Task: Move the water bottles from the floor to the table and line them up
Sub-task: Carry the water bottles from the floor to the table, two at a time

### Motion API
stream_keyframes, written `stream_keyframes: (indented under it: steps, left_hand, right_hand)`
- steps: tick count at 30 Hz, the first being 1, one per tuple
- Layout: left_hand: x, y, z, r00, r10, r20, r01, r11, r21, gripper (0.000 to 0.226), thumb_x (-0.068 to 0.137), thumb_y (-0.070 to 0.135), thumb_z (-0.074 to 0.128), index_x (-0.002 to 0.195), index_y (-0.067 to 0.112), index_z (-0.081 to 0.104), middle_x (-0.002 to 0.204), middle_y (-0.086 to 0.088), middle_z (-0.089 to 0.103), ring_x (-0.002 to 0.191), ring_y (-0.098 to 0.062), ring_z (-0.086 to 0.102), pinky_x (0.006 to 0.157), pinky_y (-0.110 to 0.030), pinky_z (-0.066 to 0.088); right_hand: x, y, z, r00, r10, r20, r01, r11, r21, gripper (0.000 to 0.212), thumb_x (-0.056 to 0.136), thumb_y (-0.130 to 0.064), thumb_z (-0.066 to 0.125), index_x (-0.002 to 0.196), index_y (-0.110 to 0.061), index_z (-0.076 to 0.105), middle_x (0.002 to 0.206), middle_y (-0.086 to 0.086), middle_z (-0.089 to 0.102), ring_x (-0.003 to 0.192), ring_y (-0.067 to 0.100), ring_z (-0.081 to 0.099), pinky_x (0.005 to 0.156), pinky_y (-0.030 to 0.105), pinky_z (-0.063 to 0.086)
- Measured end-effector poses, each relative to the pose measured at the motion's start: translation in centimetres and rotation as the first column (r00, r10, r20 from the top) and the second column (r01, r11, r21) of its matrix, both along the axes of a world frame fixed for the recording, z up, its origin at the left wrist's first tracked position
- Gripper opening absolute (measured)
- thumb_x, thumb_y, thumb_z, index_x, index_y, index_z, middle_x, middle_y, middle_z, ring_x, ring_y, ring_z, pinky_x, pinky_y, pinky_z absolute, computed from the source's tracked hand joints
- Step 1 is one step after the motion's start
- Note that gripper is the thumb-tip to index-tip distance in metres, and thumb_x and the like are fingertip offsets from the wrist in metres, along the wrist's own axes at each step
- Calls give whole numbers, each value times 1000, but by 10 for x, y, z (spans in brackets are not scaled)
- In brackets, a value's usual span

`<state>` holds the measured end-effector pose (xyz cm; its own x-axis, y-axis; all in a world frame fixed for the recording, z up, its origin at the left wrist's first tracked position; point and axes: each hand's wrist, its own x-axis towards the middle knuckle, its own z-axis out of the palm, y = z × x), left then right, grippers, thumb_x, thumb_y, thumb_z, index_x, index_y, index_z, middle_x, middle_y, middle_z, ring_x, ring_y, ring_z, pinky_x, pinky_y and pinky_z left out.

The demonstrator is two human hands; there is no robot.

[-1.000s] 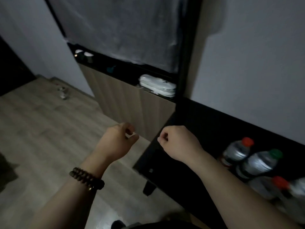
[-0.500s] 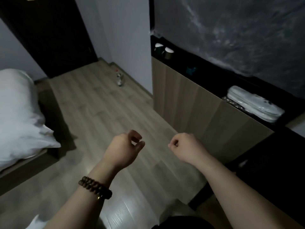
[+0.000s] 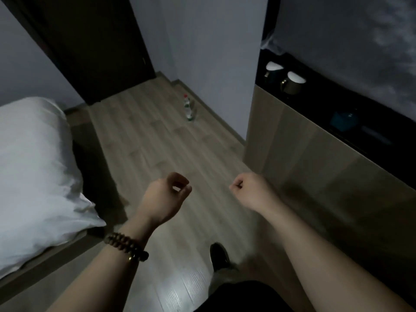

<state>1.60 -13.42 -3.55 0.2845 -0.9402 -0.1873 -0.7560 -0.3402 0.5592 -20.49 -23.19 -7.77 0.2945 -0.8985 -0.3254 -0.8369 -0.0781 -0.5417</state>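
A clear water bottle (image 3: 187, 107) with a red cap stands far ahead on the wooden floor (image 3: 157, 149), close to the white wall. A second bottle seems to stand right beside it, too dim to tell apart. My left hand (image 3: 166, 197), with a bead bracelet on its wrist, is raised in front of me with curled fingers and holds nothing. My right hand (image 3: 250, 189) is a closed fist, also holding nothing. Both hands are well short of the bottle. The table is out of view.
A bed with a white duvet (image 3: 33, 176) fills the left side. A low wooden cabinet (image 3: 315, 167) runs along the right, with two cups (image 3: 292, 83) in its dark shelf. A dark door (image 3: 90, 52) lies ahead. My foot (image 3: 218, 255) is on the floor below.
The view has swung left, away from the black table with its bottles and towards the floor between bed and cabinet. The floor bottle is now centred ahead. Both hands stay curled and hold nothing.
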Motion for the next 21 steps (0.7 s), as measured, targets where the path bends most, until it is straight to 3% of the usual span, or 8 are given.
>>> stream_keyframes:
  steps: [6,12,17,21]
  left_hand:
    - [110,-89,17,999,44,-16,-44,999,11,17,95,45,65,108,35,67,99,23,66,79,13,60,63,-4,39]
    - [229,-173,5,992,104,-76,-103,995,18,13,95,42,66,105,33,67,100,21,68,81,9,64,63,-7,41]
    - [339,-261,-9,987,82,-141,-84,996,-7,8,95,38,68,99,31,68,95,18,69,81,3,66,67,-15,48]
    - [423,-333,-15,985,6,-173,-2,1000,19,5,92,33,71,94,28,70,91,14,70,75,2,66,62,-6,42]
  right_hand:
    - [119,-114,22,999,51,7,-51,999,0,20,85,-44,60,73,-28,63,83,-7,74,79,17,70,73,31,58]
    - [238,-206,19,998,65,-23,-66,998,-7,19,86,-43,61,76,-27,64,85,-6,74,83,19,70,72,27,56]
    - [351,-282,12,998,38,-41,-40,999,-34,24,88,-42,59,81,-19,66,80,-3,70,80,22,68,72,33,58]
    - [428,-335,16,999,-22,-29,21,999,-43,27,94,-42,60,93,-16,69,92,3,72,94,26,67,73,26,48]
